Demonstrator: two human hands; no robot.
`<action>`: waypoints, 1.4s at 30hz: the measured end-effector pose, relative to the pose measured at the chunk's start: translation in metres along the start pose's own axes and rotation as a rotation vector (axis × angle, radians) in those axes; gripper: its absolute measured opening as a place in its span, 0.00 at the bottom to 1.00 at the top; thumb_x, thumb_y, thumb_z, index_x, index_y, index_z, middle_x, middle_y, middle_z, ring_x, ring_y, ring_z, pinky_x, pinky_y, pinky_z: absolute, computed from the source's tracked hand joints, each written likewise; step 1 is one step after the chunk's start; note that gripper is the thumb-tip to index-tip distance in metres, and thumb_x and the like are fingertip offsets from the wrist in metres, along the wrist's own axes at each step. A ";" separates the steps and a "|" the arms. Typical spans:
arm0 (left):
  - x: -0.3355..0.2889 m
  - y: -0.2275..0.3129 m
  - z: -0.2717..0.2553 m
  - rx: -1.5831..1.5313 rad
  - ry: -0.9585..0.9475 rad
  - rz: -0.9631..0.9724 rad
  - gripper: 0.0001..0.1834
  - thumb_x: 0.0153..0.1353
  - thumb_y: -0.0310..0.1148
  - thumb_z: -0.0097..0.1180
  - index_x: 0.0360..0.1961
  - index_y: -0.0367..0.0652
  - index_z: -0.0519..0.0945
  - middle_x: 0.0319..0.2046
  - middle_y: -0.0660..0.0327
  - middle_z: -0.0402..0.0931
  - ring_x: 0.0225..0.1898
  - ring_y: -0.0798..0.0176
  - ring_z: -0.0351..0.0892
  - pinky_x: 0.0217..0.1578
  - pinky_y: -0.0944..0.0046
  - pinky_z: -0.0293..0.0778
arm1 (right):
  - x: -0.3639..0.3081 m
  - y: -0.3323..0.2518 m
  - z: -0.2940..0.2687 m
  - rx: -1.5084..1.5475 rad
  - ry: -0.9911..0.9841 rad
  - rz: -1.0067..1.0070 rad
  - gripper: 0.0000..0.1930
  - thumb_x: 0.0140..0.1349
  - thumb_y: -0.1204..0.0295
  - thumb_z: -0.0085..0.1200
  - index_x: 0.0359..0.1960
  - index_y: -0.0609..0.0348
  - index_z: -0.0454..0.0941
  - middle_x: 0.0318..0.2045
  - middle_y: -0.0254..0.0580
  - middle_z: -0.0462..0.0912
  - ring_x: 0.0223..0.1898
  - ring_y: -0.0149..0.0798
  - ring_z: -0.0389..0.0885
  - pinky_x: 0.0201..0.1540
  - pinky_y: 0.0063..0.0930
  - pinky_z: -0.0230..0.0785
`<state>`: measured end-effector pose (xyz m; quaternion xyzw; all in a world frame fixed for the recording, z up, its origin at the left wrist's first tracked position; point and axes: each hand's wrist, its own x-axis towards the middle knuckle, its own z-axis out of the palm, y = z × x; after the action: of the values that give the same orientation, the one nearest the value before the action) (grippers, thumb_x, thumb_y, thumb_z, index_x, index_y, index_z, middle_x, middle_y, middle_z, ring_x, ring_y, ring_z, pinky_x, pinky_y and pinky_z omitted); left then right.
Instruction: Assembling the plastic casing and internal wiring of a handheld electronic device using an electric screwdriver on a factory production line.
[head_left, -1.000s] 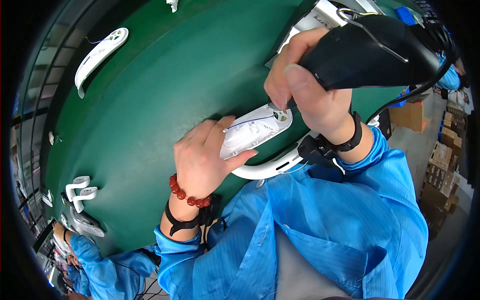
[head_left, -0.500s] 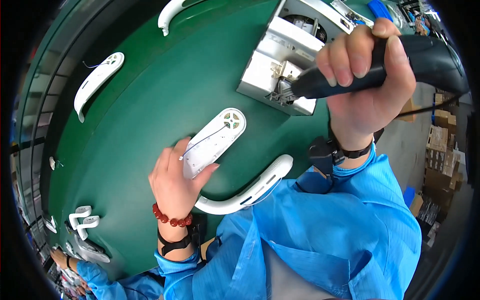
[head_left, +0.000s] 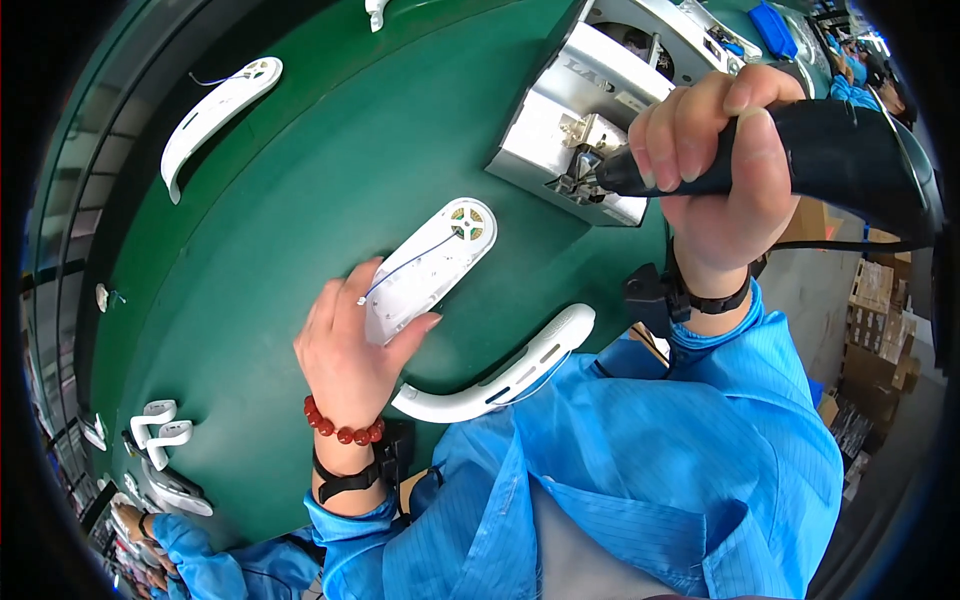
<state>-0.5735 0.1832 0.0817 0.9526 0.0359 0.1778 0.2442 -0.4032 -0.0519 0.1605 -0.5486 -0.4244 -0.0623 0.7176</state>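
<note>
On the green bench (head_left: 300, 200), toward the left, the left hand (head_left: 350, 345) is pinching the near end of a white oval housing (head_left: 430, 268), thumb and fingers closed on it. Just beside it, a curved white part (head_left: 500, 375) is lying near the bench edge. Further right, the right hand (head_left: 715, 180) is gripping a black power screwdriver (head_left: 830, 150), its tip touching a metal fixture (head_left: 575, 140).

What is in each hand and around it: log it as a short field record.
left hand: grips the near end of a flat white oval housing lying on the green belt
right hand: closed on a black electric screwdriver, tip at a metal feeder box
nearby: curved white plastic arm by the body; another far left
</note>
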 end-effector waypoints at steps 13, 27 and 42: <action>0.007 0.018 -0.003 -0.059 -0.025 -0.025 0.31 0.36 0.42 0.75 0.44 0.43 0.80 0.30 0.59 0.76 0.30 0.54 0.79 0.30 0.61 0.76 | -0.022 0.017 0.047 0.356 -0.077 0.128 0.11 0.64 0.71 0.50 0.42 0.62 0.63 0.19 0.44 0.73 0.19 0.33 0.72 0.25 0.29 0.71; 0.008 0.019 -0.008 -0.061 -0.034 -0.034 0.31 0.36 0.43 0.75 0.43 0.42 0.81 0.30 0.60 0.77 0.30 0.54 0.79 0.30 0.61 0.76 | -0.021 0.018 0.052 0.376 -0.042 0.160 0.12 0.65 0.69 0.51 0.43 0.62 0.64 0.18 0.42 0.73 0.18 0.33 0.72 0.24 0.28 0.70; -0.004 0.051 -0.037 -0.087 0.087 0.002 0.28 0.32 0.43 0.74 0.37 0.42 0.83 0.33 0.62 0.73 0.39 0.56 0.70 0.42 0.59 0.65 | -0.010 -0.007 0.054 0.563 -0.116 0.173 0.13 0.68 0.59 0.41 0.46 0.52 0.64 0.23 0.32 0.70 0.20 0.29 0.69 0.25 0.26 0.64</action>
<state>-0.5912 0.1551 0.1351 0.9325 0.0378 0.2205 0.2835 -0.4430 -0.0127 0.1610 -0.3647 -0.4169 0.1507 0.8188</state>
